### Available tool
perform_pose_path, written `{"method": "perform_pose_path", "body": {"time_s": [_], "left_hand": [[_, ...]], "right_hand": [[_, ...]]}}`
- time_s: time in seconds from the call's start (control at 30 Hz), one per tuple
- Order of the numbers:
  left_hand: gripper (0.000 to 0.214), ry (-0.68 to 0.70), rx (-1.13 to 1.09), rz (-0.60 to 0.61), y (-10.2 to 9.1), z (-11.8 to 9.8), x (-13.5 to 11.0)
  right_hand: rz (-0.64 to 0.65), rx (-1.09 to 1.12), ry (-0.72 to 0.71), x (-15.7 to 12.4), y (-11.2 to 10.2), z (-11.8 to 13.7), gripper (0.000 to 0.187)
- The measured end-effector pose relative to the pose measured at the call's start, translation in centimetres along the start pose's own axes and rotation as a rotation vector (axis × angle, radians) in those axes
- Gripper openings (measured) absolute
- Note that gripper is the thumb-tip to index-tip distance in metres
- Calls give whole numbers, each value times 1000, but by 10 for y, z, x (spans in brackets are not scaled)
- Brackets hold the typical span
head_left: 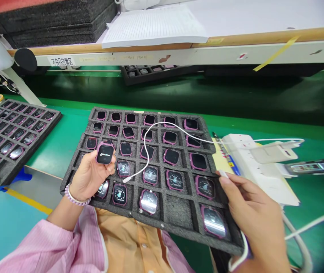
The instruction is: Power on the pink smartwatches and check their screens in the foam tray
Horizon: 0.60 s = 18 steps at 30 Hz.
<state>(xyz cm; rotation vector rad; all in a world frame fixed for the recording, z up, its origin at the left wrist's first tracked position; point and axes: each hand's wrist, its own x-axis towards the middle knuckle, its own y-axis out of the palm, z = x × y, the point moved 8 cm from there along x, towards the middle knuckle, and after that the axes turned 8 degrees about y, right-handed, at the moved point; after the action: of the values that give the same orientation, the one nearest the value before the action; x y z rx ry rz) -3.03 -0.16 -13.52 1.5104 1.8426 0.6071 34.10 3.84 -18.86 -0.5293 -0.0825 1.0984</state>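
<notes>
In my left hand [89,176] is a purple-framed smartwatch [105,153], pinched by the edges with its dark screen showing a white logo. Below it lies a black foam tray [179,208] with rows of similar watches; those in the nearer rows have lit dials, while the farther screens look dark. One front-row pocket holds no watch. My right hand [253,212] is at the tray's right edge, thumb and fingers closed on the white end of a cable [246,246]. Another white cable [146,142] arches over the tray, its plug tip resting near the middle left.
Right of the tray are a white power strip [240,148], a white charger [272,152] and a blue pen [231,161]. A second watch-filled foam tray [52,123] stands at left. Above runs a shelf edge [150,57] bearing papers [156,26] and stacked black foam [56,26].
</notes>
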Motion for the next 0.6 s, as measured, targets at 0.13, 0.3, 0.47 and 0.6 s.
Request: {"method": "perform_pose_path", "body": {"time_s": [0.13,0.3,0.47,0.6], "left_hand": [[33,3,4,0,0,0,1],[35,-7,0,-3,-1,1,1],[35,-13,1,2,-2,2,2],[31,-18,8,10,-1,2,3]], "right_hand": [[-7,11,19,0,0,-2,58],[-12,10,13,2,0,-2,58],[-3,0,-16,2,0,-3,54],[-5,-3,-26,2,0,-3,52]]}}
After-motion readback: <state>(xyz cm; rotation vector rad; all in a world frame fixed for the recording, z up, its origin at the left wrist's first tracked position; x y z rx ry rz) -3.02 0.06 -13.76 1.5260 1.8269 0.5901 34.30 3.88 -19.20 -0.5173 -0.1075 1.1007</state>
